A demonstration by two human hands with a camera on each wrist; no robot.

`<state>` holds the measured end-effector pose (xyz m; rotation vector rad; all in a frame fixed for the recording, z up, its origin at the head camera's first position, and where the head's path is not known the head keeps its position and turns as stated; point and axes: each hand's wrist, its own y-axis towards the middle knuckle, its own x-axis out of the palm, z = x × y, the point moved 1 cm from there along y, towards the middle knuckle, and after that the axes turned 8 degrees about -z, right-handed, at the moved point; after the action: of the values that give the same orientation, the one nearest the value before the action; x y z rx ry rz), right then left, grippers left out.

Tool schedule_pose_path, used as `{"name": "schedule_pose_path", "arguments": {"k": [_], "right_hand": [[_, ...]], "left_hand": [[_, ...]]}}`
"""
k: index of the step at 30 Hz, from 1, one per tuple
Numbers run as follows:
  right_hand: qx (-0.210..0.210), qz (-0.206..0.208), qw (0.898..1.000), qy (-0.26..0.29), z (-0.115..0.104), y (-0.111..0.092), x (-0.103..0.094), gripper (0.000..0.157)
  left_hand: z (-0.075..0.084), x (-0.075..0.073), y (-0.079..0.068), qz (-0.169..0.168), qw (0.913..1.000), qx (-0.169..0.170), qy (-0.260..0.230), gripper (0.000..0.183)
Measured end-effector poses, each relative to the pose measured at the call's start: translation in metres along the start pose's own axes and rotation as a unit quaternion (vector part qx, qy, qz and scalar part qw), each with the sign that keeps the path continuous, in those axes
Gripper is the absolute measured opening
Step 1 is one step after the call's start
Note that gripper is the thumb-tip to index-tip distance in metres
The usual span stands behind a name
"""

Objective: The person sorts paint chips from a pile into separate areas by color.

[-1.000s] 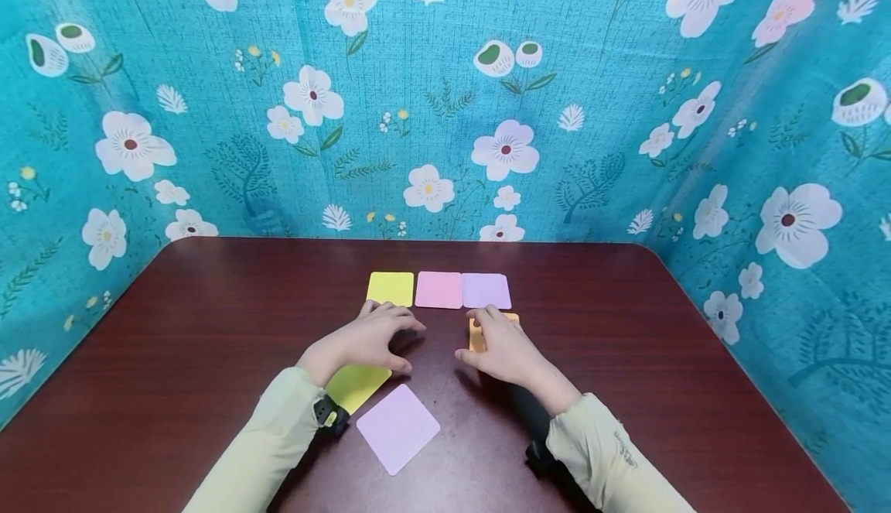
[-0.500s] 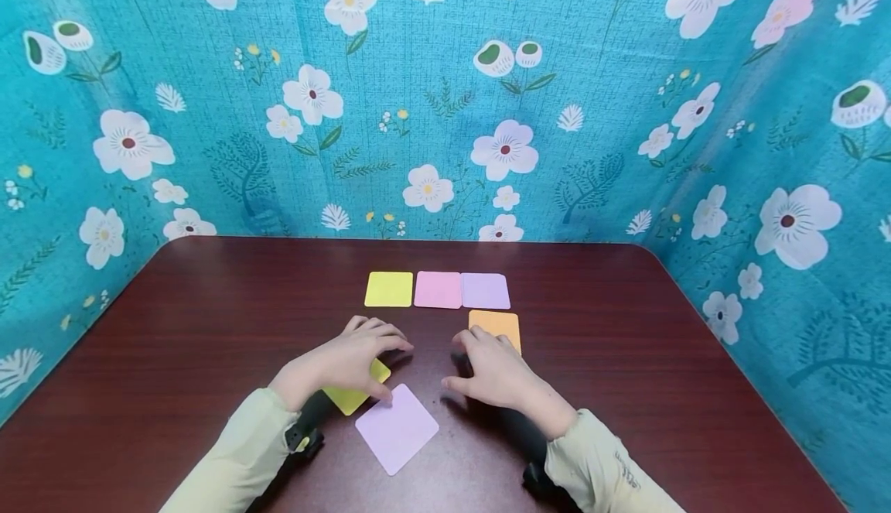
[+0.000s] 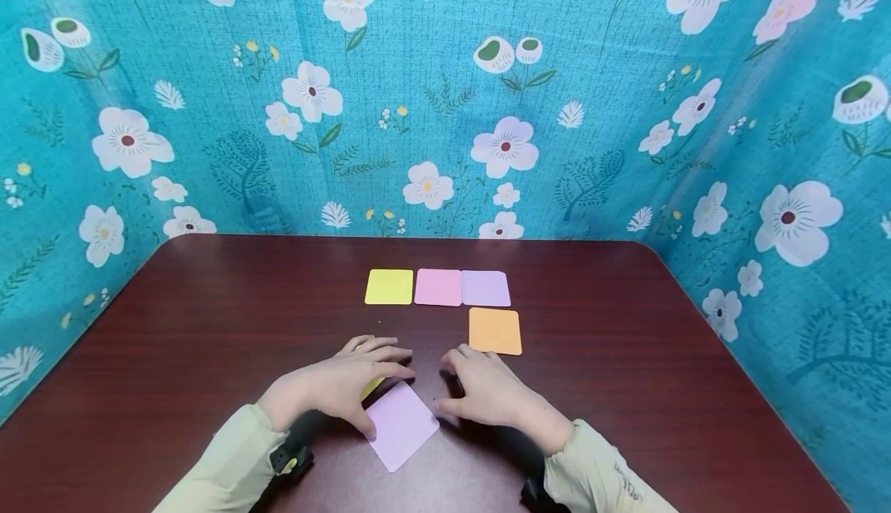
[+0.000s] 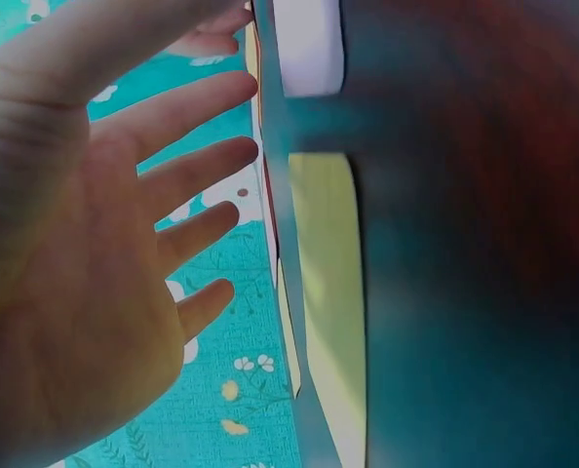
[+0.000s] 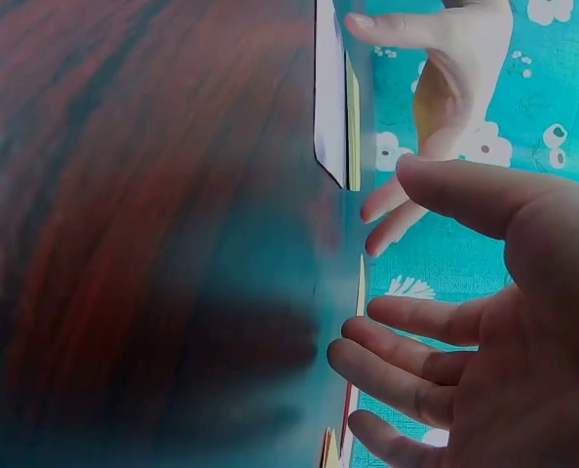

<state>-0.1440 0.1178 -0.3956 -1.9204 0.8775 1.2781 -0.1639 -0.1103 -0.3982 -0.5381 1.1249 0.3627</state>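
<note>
In the head view, my left hand [image 3: 334, 385] hovers with spread, slightly bent fingers over a yellow square card [image 3: 372, 387], which it mostly hides. Its thumb is at the left edge of a lilac square card [image 3: 404, 428], which lies turned like a diamond. The left wrist view has the fingers apart from the yellow card [image 4: 328, 292]. My right hand [image 3: 490, 389], its fingers loosely bent, is just right of the lilac card, holding nothing. Beyond it lies an orange square card [image 3: 495, 332].
Farther back, a yellow card [image 3: 389, 287], a pink card [image 3: 438, 287] and another lilac card [image 3: 486, 288] form a row. They lie on the dark red-brown table [image 3: 626, 358]. A teal flowered cloth [image 3: 431, 95] hangs behind and beside it.
Both hands have drawn back toward the person, the left one also shifting slightly left. The orange card and the back yellow card are now uncovered. The cards stay in place.
</note>
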Motion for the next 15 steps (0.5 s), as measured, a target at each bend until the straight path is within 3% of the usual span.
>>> {"name": "schedule_pose_path", "arguments": {"k": [7,15], "right_hand": [[-0.006,-0.011,1.000,-0.008,-0.0006,-0.0014,0.0033,0.054],[-0.025,-0.020,0.999,-0.020,-0.0039,-0.0030,0.0045,0.052]], "left_hand": [[0.0043,0.0049,0.0041,0.010,0.9998,0.002,0.017,0.073],[0.0075,0.0054,0.0081,0.046,0.9979,-0.021,0.040,0.064]]}}
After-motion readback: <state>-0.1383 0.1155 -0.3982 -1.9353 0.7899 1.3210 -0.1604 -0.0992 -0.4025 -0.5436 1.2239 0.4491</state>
